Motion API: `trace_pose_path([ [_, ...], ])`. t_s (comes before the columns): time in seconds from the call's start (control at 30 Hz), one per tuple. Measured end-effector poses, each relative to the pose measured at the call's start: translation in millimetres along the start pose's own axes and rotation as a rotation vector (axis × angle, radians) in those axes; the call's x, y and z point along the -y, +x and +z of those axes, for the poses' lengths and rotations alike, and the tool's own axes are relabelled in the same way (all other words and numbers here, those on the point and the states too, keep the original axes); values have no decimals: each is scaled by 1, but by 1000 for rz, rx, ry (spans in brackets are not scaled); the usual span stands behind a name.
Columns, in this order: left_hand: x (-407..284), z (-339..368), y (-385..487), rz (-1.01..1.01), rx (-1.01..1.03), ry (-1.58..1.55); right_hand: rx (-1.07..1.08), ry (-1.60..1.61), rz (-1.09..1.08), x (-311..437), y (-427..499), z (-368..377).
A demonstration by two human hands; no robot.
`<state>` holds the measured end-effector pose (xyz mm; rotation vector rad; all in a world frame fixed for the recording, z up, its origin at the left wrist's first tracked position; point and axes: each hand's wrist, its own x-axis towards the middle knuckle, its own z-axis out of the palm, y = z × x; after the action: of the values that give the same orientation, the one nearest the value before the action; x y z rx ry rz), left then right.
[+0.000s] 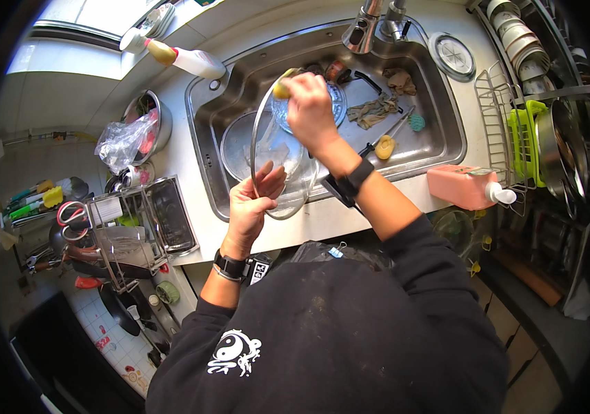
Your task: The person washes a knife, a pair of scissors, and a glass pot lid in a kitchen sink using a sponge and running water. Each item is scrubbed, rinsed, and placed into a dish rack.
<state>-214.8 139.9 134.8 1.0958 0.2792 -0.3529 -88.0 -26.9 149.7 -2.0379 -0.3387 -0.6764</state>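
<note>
My left hand [256, 196] grips the lower rim of a clear glass lid with a metal edge [255, 139], tilted up over the left part of the steel sink [437, 129]. At the lid's upper rim my right hand [308, 106] holds a yellow sponge [281, 91]. Below, in the sink, are a round clear lid or dish [233, 147] and a blue-tinted glass dish [340, 103], partly hidden by my right hand. To the right lie wet cloths [372, 113], a black-handled utensil [366, 150], a yellow sponge piece [385, 147] and a teal scrubber [416, 122].
The faucet [362, 31] hangs over the sink's back edge. A pink soap bottle [460, 186] lies on the right counter, near a wire rack [491, 114]. A white spray bottle [199, 62], a steel pot [164, 121] and a utensil rack [134, 233] are at the left.
</note>
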Motion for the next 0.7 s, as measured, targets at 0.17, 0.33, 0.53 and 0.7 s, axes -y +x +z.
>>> trace_pose_path([
  [0.17,-5,-3,2,1,8,22,27,61,-97,3,-11,2],
  [0.33,-7,-1,2,-18,-3,-9,69,143,-250,11,-7,-1],
  [0.53,-9,-3,-3,-42,-29,-6,158,92,-226,10,-7,8],
  [0.7,-3,-2,-2,-64,-78,-152,137,18,-11,-17,-21,19],
])
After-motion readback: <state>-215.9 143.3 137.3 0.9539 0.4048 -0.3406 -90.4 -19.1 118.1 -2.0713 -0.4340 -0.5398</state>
